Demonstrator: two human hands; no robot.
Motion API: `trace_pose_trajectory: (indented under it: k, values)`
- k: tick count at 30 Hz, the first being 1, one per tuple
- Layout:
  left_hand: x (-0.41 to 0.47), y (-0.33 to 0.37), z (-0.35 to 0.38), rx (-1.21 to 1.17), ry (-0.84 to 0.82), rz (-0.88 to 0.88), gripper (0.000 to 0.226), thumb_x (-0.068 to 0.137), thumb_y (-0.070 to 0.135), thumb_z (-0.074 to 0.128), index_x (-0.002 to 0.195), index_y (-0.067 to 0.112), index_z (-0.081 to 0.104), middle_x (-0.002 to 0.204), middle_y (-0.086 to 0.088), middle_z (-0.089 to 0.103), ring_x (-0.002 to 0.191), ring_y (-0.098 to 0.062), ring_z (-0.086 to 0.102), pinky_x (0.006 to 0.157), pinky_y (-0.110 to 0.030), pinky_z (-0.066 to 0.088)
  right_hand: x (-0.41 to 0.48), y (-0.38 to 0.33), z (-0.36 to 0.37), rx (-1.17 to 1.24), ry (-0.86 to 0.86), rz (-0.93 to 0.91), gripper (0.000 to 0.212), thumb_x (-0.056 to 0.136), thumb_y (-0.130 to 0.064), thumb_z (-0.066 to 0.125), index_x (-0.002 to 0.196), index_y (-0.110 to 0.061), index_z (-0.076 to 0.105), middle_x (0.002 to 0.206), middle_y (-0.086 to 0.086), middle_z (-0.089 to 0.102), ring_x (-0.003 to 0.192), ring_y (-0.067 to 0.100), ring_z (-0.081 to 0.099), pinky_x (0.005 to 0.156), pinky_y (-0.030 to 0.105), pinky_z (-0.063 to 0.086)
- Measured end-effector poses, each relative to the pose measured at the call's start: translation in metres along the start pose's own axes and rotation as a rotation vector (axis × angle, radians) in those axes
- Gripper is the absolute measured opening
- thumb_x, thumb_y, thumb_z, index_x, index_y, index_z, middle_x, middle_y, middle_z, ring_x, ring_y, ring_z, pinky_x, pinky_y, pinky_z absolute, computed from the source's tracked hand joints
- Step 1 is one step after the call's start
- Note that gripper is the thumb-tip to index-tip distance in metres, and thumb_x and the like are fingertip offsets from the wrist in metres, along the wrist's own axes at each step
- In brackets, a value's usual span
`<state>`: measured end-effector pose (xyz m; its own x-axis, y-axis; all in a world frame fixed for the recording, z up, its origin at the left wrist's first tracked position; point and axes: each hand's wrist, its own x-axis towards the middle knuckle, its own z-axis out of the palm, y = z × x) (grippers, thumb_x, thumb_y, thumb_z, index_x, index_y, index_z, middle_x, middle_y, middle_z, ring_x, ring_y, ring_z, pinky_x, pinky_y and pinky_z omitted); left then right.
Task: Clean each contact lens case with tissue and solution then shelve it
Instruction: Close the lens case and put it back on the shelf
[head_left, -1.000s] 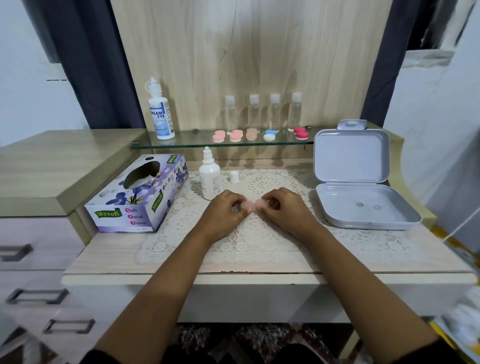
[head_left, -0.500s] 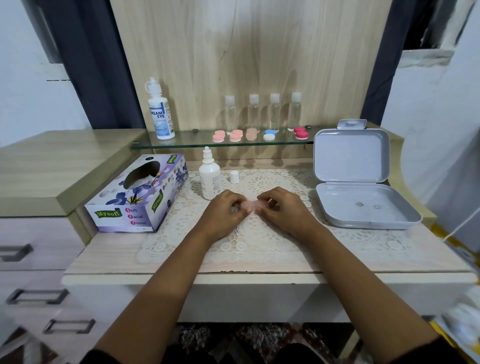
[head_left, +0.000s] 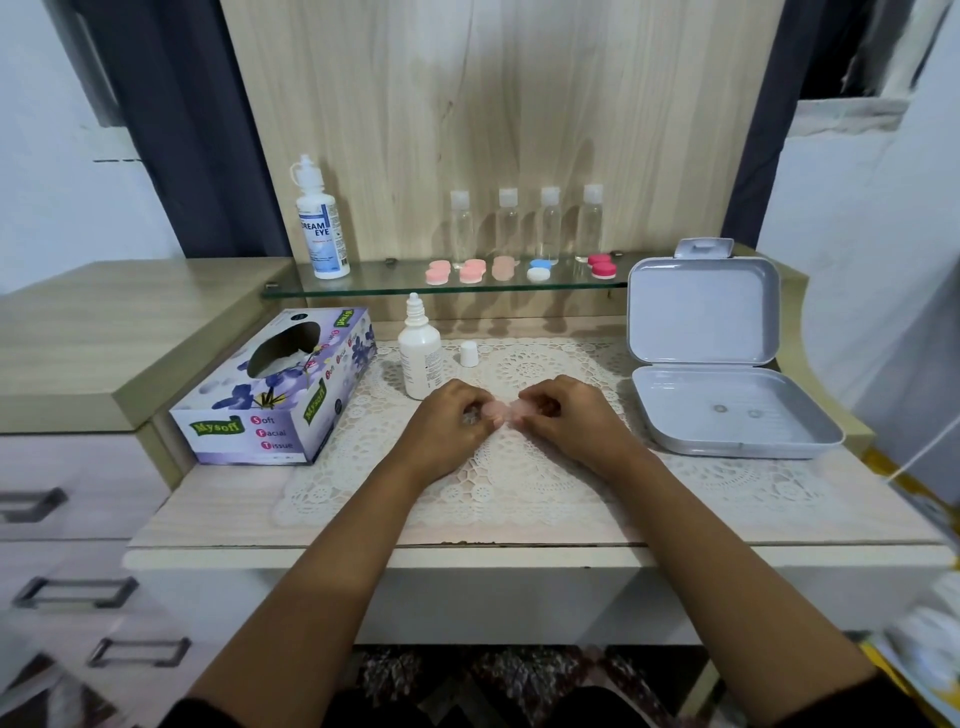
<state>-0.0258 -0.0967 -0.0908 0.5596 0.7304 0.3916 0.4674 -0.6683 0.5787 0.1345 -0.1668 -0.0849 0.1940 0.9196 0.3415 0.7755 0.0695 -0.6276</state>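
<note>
Above the white lace mat (head_left: 519, 483), the left hand (head_left: 447, 423) and right hand (head_left: 569, 418) still pinch the small pale-pink plastic contact lens case (head_left: 503, 410) between them, hardly moved, so shelving on the glass shelf (head_left: 384, 278) seemingly waits.

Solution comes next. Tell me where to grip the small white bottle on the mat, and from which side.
Likely the wide lower body of the small white bottle, from the front: it stands upright and uncapped, the nozzle is narrow, and its cap stands close on its right.
</note>
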Motion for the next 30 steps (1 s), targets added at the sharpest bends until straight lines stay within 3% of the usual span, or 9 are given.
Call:
trace_pose_trajectory:
  k: [4, 8, 11, 17, 19, 24, 30]
  values:
    - [0.0, -0.0003, -0.0001, 0.003, 0.0, 0.002, 0.026, 0.085, 0.023, 0.066, 0.107, 0.01, 0.065, 0.098, 0.004, 0.054, 0.091, -0.007, 0.049, 0.074, -0.012, 0.031, -0.0008, -0.0008, 0.0026, -0.015, 0.022, 0.015, 0.031, 0.079, -0.031, 0.072, 0.102, -0.012, 0.065, 0.095, 0.001, 0.059, 0.086, 0.013, 0.055, 0.073, 0.02, 0.041]
    - [0.0, 0.0002, -0.0003, -0.006, -0.001, 0.009, 0.024, 0.086, 0.023, 0.066, 0.106, 0.01, 0.065, 0.099, 0.002, 0.055, 0.091, -0.007, 0.05, 0.074, -0.012, 0.032, -0.0016, -0.0019, 0.0041, -0.043, -0.05, -0.06, 0.041, 0.089, -0.023, 0.058, 0.129, -0.014, 0.054, 0.118, 0.004, 0.056, 0.098, 0.013, 0.052, 0.083, 0.018, 0.035]
    - [0.0003, -0.0002, 0.0, 0.004, -0.005, 0.003, 0.026, 0.086, 0.024, 0.066, 0.107, 0.01, 0.065, 0.098, 0.004, 0.054, 0.091, -0.007, 0.05, 0.074, -0.012, 0.031, -0.0006, 0.0, 0.0019, -0.09, -0.076, -0.085, 0.034, 0.09, -0.023, 0.057, 0.122, -0.013, 0.06, 0.116, 0.006, 0.06, 0.105, 0.017, 0.054, 0.085, 0.018, 0.035]
    - [0.0001, -0.0006, 0.0001, 0.003, -0.007, -0.002, 0.027, 0.085, 0.024, 0.066, 0.108, 0.01, 0.065, 0.1, 0.004, 0.054, 0.092, -0.006, 0.049, 0.076, -0.011, 0.031, 0.0012, 0.0002, 0.0028, -0.058, -0.018, 0.008, 0.031, 0.08, -0.034, 0.07, 0.097, -0.01, 0.062, 0.091, 0.0, 0.055, 0.086, 0.015, 0.051, 0.07, 0.021, 0.035]
    - [0.0, -0.0007, 0.0002, 0.001, -0.005, 0.0, 0.027, 0.085, 0.024, 0.066, 0.108, 0.009, 0.065, 0.101, 0.002, 0.056, 0.092, -0.006, 0.05, 0.076, -0.011, 0.032, 0.0008, 0.0004, 0.0038, -0.078, -0.017, -0.001, 0.033, 0.08, -0.035, 0.07, 0.098, -0.009, 0.061, 0.092, 0.001, 0.055, 0.086, 0.015, 0.051, 0.07, 0.02, 0.034]
    - [0.0006, -0.0001, 0.0001, -0.001, -0.007, 0.0, 0.026, 0.085, 0.023, 0.066, 0.107, 0.009, 0.065, 0.102, 0.0, 0.057, 0.091, -0.007, 0.05, 0.075, -0.012, 0.032, -0.0023, -0.0019, 0.0027, -0.072, -0.063, -0.078, 0.036, 0.089, -0.021, 0.056, 0.124, -0.012, 0.057, 0.114, 0.005, 0.055, 0.092, 0.008, 0.047, 0.081, 0.016, 0.032]
    - [0.001, -0.0007, 0.0005, -0.003, -0.01, -0.009, 0.026, 0.086, 0.024, 0.066, 0.107, 0.01, 0.065, 0.103, 0.0, 0.058, 0.092, -0.007, 0.049, 0.073, -0.01, 0.03, -0.0004, 0.0012, 0.0013, -0.097, -0.042, -0.057, 0.024, 0.087, -0.027, 0.061, 0.104, -0.01, 0.065, 0.093, 0.0, 0.052, 0.088, 0.014, 0.052, 0.069, 0.014, 0.029]
